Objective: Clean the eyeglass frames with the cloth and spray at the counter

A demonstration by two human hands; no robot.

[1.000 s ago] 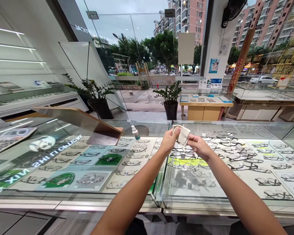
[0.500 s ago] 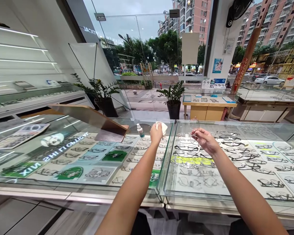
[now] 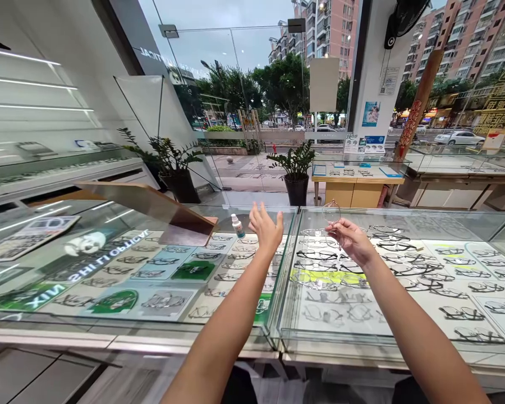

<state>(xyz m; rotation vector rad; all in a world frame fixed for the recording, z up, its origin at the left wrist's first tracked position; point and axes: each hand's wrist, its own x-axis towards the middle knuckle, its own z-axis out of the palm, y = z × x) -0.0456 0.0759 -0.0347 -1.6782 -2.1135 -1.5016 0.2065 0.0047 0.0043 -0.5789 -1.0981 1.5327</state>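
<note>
My left hand point(image 3: 267, 229) is raised over the left glass counter, fingers spread, with nothing visible in it. Just left of it a small white spray bottle point(image 3: 238, 226) with a teal label stands on the glass. No cloth shows now; whether one lies behind the hand I cannot tell. Above the right counter, my right hand point(image 3: 353, 242) pinches a pair of thin-rimmed eyeglasses point(image 3: 331, 209) between thumb and fingers. The eyeglasses are held on edge, one round rim upward, and part of the frame is hidden by the fingers.
Rows of eyeglass frames point(image 3: 463, 312) lie under the glass of both counters. A tilted wooden-edged mirror or board point(image 3: 151, 205) stands on the left counter, near a printed sheet point(image 3: 29, 235). Beyond are potted plants point(image 3: 295, 188) and a glass door.
My left hand has opened and its fingers have spread; the white cloth it held is out of sight. My right hand keeps its hold on the eyeglasses, nearly still.
</note>
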